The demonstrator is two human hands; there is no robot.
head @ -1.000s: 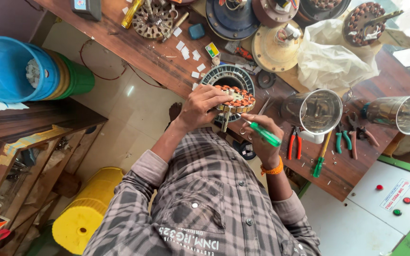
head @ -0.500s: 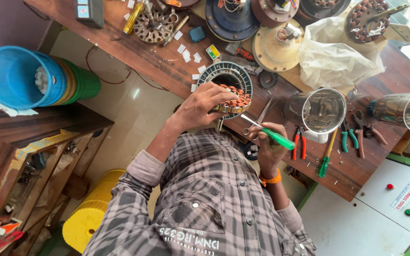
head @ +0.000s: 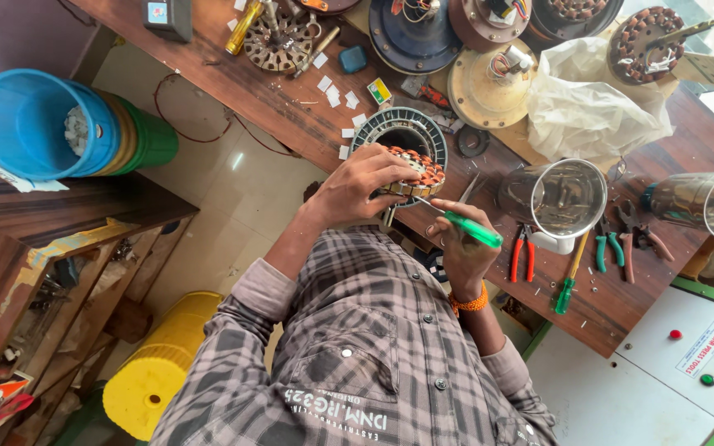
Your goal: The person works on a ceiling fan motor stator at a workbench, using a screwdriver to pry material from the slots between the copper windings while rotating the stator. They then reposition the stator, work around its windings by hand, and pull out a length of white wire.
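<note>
Head view, looking down past my checked shirt to the bench. At the far left a round blue plastic bucket [head: 26,124] sits nested in yellow and green ones, and below it stands a smooth yellow plastic drum [head: 159,372]. The dark, scuffed wooden workbench [head: 233,83] runs diagonally across the top and is scattered with small white paper scraps.

My left hand [head: 365,186] is curled over the round motor stator with copper-coloured windings [head: 413,169], fingers wrapped on its upper face and gripping it at the near edge of the bench. The stator's rim is ribbed grey metal, and the coils form a glossy orange-brown ring around it.

Just to the right, my right hand [head: 460,248] is closed around the translucent green plastic handle of a thin-shafted screwdriver [head: 473,230]. Its steel shaft slants up and left, and the tip is at the stator's windings.

Beyond that hand, a shiny steel mixer jar [head: 555,194] lies with its open mouth toward me. Beside it are red-handled pliers [head: 522,256], a second green-handled screwdriver with a yellowish shaft [head: 570,281] and green-handled pliers [head: 609,244], all flat on the wood. Above them lies a crumpled clear plastic bag [head: 588,107]. A second polished steel jar [head: 704,202] lies at the right edge, and below it is a white control panel with red and green round buttons [head: 687,363].
</note>
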